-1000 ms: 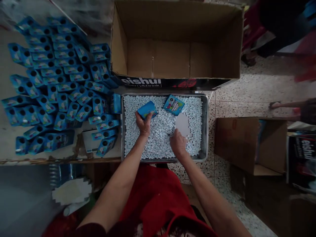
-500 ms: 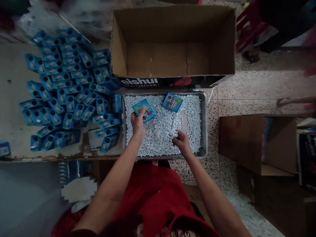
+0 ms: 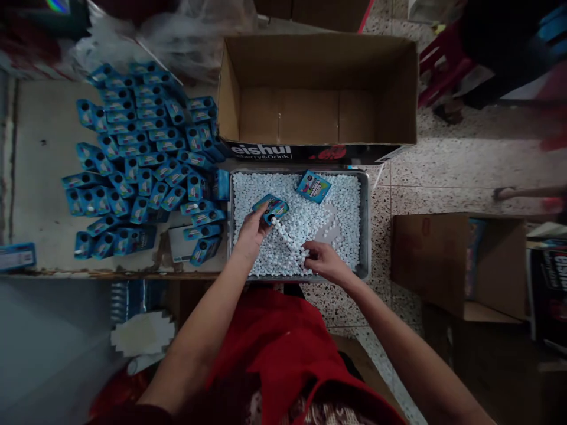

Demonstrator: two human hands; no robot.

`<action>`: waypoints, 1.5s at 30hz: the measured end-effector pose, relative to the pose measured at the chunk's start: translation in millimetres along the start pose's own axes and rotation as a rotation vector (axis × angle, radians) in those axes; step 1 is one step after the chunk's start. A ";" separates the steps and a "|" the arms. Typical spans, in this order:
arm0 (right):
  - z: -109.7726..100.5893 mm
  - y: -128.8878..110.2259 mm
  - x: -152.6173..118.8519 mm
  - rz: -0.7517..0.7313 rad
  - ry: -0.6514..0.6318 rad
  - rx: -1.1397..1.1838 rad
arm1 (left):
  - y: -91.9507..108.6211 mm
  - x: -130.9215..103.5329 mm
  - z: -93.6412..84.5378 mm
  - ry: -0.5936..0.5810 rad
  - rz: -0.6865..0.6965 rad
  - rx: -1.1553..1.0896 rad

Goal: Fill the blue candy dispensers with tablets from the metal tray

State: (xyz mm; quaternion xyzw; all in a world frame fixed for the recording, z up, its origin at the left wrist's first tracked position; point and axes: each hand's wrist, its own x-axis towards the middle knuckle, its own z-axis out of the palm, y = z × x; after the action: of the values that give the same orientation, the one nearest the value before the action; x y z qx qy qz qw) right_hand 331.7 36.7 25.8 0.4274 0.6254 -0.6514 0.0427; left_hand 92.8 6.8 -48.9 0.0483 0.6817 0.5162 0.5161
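Observation:
A metal tray point(image 3: 365, 236) is filled with small whitish-blue candies point(image 3: 254, 260). My left hand point(image 3: 253, 227) grips a blue candy packet point(image 3: 273, 208), tilted above the tray with its dark round hole facing my right side. Whitish candies lie at that hole and trail down from it toward my right hand point(image 3: 322, 260). The right hand is low over the candies, its fingers curled and pressed together at them; what exactly is between the fingertips is too small to tell. A second blue packet point(image 3: 313, 186) lies on the candies at the tray's back edge.
Many blue packets point(image 3: 146, 141) stand grouped on the table point(image 3: 39, 177) at left. A large open cardboard box point(image 3: 310, 118) sits behind the tray. Another open box point(image 3: 425, 260) is at right over the speckled floor. Part of a person point(image 3: 496, 53) shows at upper right.
The packet in my left hand has turned from lying flat to tilted, its hole now showing. My right hand has moved left and slightly down, closer to it. The view has shifted a little.

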 end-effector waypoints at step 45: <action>12.5 78.2 10.2 0.474 0.351 -0.909 | -59.0 -14.4 -14.6 0.182 0.543 0.312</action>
State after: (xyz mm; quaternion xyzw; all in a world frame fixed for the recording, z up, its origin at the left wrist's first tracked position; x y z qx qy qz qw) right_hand 365.2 14.3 -43.1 0.5975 0.7285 -0.2066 0.2638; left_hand 116.0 -38.7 -84.9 0.2604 0.7581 0.5266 0.2831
